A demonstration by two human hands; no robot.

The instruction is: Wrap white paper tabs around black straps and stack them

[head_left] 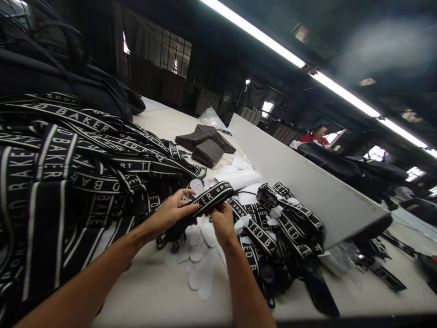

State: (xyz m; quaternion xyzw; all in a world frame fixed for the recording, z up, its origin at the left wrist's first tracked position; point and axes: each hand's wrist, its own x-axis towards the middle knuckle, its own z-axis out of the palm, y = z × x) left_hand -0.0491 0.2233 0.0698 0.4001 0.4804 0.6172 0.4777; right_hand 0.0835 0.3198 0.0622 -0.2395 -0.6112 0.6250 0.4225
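Observation:
A folded black strap (212,195) with white lettering is held up between my two hands over the table. My left hand (177,207) pinches its left part, thumb on the near side and fingers behind. My right hand (222,219) grips the underside near the strap's right end, its fingertips partly hidden. White rounded paper pieces (201,273) lie below the hands. To the left spreads a large heap of lettered straps (92,182); on the right sits a pile of bundled straps (287,223).
Dark brown pouches (208,152) and a clear plastic bag (211,118) lie farther back on the table (164,296). An upright white panel (300,182) runs along the right. Beyond it, a person in red (316,136) is near black bags.

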